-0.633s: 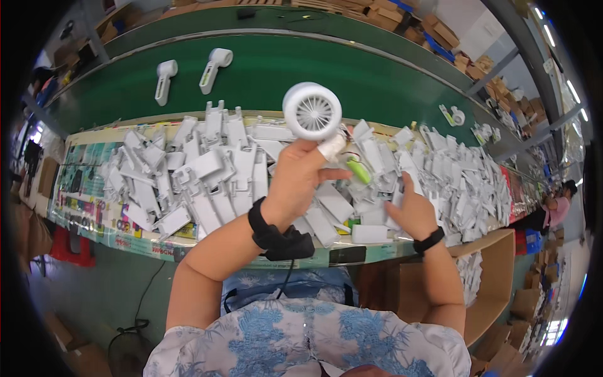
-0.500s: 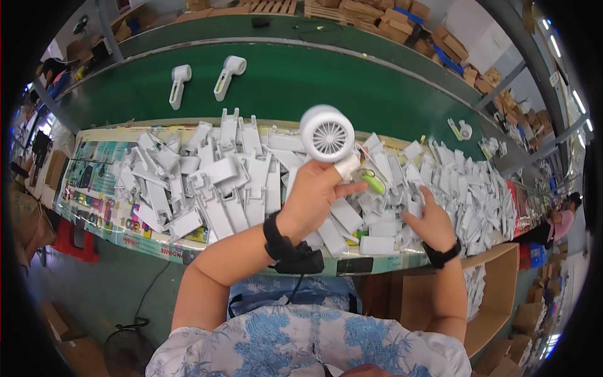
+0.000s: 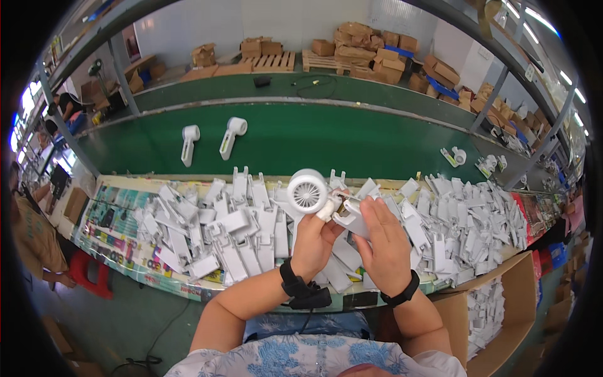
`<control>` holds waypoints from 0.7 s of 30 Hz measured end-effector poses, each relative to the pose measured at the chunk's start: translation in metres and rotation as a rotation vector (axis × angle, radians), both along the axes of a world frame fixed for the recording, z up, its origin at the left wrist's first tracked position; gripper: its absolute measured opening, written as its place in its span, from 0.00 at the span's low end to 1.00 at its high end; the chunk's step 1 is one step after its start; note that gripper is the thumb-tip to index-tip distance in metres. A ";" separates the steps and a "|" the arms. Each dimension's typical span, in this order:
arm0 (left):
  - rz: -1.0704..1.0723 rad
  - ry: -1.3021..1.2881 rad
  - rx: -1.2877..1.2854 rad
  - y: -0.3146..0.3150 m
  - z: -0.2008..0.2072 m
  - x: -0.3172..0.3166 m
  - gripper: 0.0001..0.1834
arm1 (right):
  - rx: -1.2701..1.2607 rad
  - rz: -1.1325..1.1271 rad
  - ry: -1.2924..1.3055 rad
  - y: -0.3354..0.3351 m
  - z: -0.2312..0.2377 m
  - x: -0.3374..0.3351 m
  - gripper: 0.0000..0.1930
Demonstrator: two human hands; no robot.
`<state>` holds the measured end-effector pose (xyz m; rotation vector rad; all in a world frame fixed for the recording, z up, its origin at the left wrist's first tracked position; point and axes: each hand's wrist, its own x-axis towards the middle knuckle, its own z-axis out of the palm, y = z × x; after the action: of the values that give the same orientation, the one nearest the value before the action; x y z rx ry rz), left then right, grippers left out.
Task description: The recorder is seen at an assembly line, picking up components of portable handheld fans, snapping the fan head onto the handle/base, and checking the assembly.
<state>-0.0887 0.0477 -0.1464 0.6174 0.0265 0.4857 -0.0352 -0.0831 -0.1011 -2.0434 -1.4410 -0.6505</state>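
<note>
My left hand (image 3: 312, 246) grips a white handheld fan by its narrow lower part. The fan's round grilled head (image 3: 308, 190) points up above the fingers. Close beside it, my right hand (image 3: 388, 254) holds a white plastic handle cover (image 3: 353, 218) against the fan's lower part, with fingers long and thumb raised. The fan's inner parts are mostly hidden between the hands. Beneath both hands lies a heap of similar white covers (image 3: 235, 223), spread across the paper-covered bench (image 3: 113, 220).
Two white fans (image 3: 190, 146) lie on the green conveyor (image 3: 339, 141) beyond the bench; more partly open ones (image 3: 459, 157) are at the right. A denser heap of white parts (image 3: 471, 217) fills the right side. A cardboard box (image 3: 521, 314) holds more. A red stool (image 3: 91, 274) stands left.
My right hand has come from the heap to the fan, now with a white cover in it. My left hand's fan has turned and its green inner part is hidden. The view has tilted up.
</note>
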 end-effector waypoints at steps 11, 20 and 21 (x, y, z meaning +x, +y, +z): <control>0.153 0.037 0.212 -0.007 -0.007 -0.007 0.20 | 0.008 0.068 0.088 0.005 0.001 -0.003 0.29; 0.388 -0.109 0.340 -0.012 0.029 -0.022 0.19 | 0.419 0.339 1.218 -0.012 -0.024 0.002 0.17; 0.363 -0.098 0.368 -0.012 0.029 -0.026 0.19 | 0.407 0.311 1.135 -0.013 -0.014 -0.004 0.17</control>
<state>-0.1144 0.0353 -0.1174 0.9559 -0.0455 0.8835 -0.0390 -0.0965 -0.1150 -1.3777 -0.7910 0.3255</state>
